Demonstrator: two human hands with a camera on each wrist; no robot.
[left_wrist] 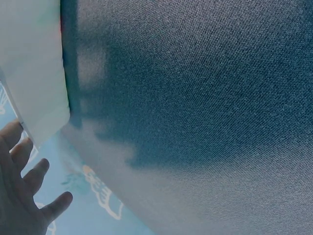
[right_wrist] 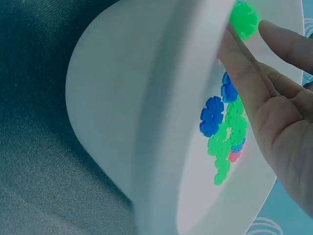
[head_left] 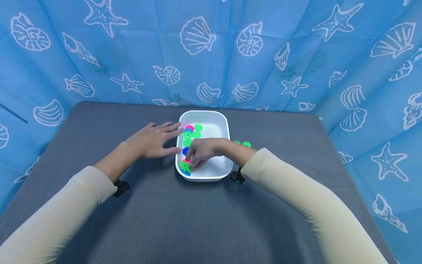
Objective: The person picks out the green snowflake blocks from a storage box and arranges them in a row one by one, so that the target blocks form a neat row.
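A white plastic tray [head_left: 205,179] holds several flower-shaped snap discs in green, blue and pink along its left side. My right hand [head_left: 205,149] reaches down into the tray with its fingers among the discs at the near left corner, beside a green disc [head_left: 184,166]. In the right wrist view its thumb stands apart from the fingers, near a green disc [right_wrist: 244,20]; the tray's rim hides some fingertips. A blue disc [right_wrist: 212,116] lies lower in that view. Fingers spread, my left hand [head_left: 154,141] is at the tray's left rim, holding nothing.
Grey cloth covers the table [head_left: 158,220]. Just right of the tray lie green discs [head_left: 246,144], partly behind the right forearm. A blue curtain [head_left: 217,73] with white shells hangs behind the table. Each wrist wears a dark strap-on device [head_left: 121,187].
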